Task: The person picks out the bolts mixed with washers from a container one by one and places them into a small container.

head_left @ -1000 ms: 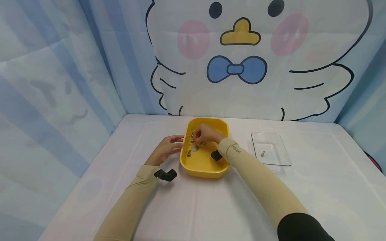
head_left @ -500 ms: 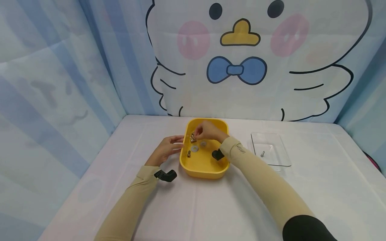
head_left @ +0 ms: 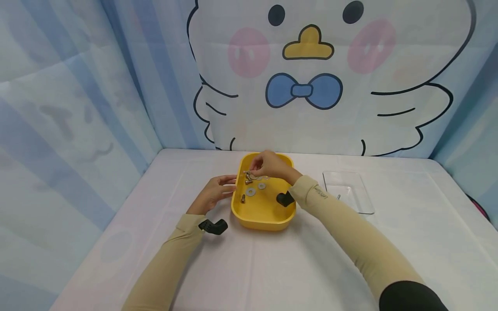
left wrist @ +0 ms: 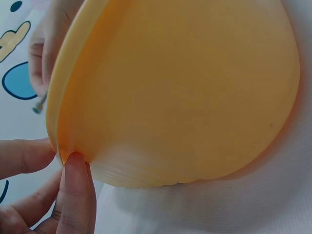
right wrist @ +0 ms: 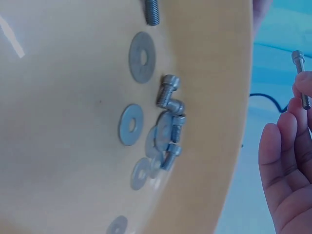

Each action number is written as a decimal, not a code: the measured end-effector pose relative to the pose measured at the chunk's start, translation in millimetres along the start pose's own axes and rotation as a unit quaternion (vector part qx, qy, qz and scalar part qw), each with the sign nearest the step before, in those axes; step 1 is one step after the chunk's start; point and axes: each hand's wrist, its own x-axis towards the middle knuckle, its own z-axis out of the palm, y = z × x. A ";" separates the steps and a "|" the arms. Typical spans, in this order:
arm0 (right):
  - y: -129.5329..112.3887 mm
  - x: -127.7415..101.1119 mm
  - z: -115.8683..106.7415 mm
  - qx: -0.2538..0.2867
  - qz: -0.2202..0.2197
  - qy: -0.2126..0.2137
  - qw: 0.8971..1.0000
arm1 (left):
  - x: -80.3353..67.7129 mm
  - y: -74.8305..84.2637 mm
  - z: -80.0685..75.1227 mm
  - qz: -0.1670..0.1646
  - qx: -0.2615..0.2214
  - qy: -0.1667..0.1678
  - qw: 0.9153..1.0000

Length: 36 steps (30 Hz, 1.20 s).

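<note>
My left hand point(head_left: 213, 193) is at the left side of a yellow plastic tray point(head_left: 264, 225), its thumb and fingers pinching the rim point(left wrist: 73, 53) from both sides. Over the tray's far part, my right hand point(head_left: 270, 166) pinches a socket-head bolt point(right wrist: 300, 73) between thumb and fingers; its head sticks out past the fingertips in the left wrist view. Below, inside the tray, several more bolts point(right wrist: 168, 90) lie in a cluster along the wall. Flat washers point(right wrist: 142, 57) are scattered beside them, some overlapping. One bolt point(head_left: 243, 198) lies apart from the cluster, toward the near left.
To the right of the tray, a clear plastic box point(head_left: 352, 196) stands on the white-covered table point(head_left: 272, 268). A bolt point(head_left: 339, 197) in it is partly covered by the right sleeve point(head_left: 342, 220). A printed curtain point(head_left: 303, 125) closes off the back.
My right hand has risen from among the hardware, moving back and slightly right with a bolt in its fingertips. More washers show beneath it. My left hand stays at the rim.
</note>
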 end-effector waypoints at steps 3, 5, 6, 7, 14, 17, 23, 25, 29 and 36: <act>-7.9 -5.1 -4.4 -0.005 -0.014 0.004 1.000 | 0.4 0.0 -0.2 -0.001 -0.004 0.000 1.000; -13.7 -9.4 -7.9 -0.012 -0.021 0.007 1.000 | 0.3 0.1 -0.4 0.001 -0.005 -0.003 1.000; -17.0 -12.0 -9.9 -0.014 -0.023 0.008 1.000 | 0.3 0.0 -0.6 0.003 -0.005 -0.004 1.000; -19.8 -14.4 -11.8 -0.015 -0.023 0.008 1.000 | 0.1 -0.1 -0.5 0.002 -0.006 -0.006 1.000; -32.0 -32.2 -26.0 -0.030 -0.045 0.019 0.998 | 0.7 0.4 0.4 0.002 -0.004 -0.001 1.000; -33.8 -40.5 -32.7 -0.038 -0.055 0.025 0.997 | 1.0 0.2 0.9 0.000 -0.004 0.001 1.000; -35.0 -57.9 -47.6 -0.057 -0.053 0.039 0.996 | 1.7 -0.2 0.2 0.005 -0.004 -0.004 1.000; -34.5 -63.5 -53.1 -0.059 -0.048 0.043 0.996 | 1.8 0.2 -0.4 0.007 -0.004 -0.008 1.000; -30.2 -74.7 -64.6 -0.055 -0.037 0.051 0.997 | 1.7 0.7 -1.5 0.011 -0.005 -0.016 1.000; -13.9 -95.0 -83.2 -0.068 -0.017 0.076 0.995 | 2.4 -0.4 -1.5 0.010 -0.004 -0.019 1.000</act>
